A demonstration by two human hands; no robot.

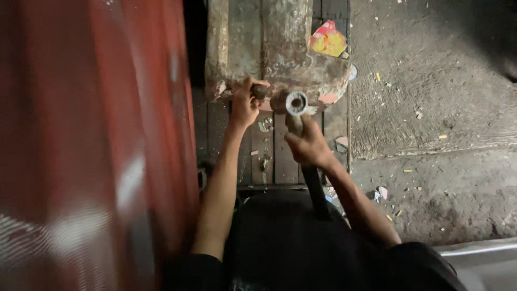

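Note:
My left hand grips a short round metal rod or chisel, its end set against the lower edge of a worn, paint-flecked block. My right hand is closed around the dark handle of a hammer. The hammer's round steel head is raised just right of the rod, close to the block. Both arms reach forward from my dark clothing at the bottom of the view.
The block lies on dark wooden planks strewn with small chips. A red blurred surface fills the left side. Dirt ground with scattered scraps lies to the right. A yellow and pink scrap rests on the block.

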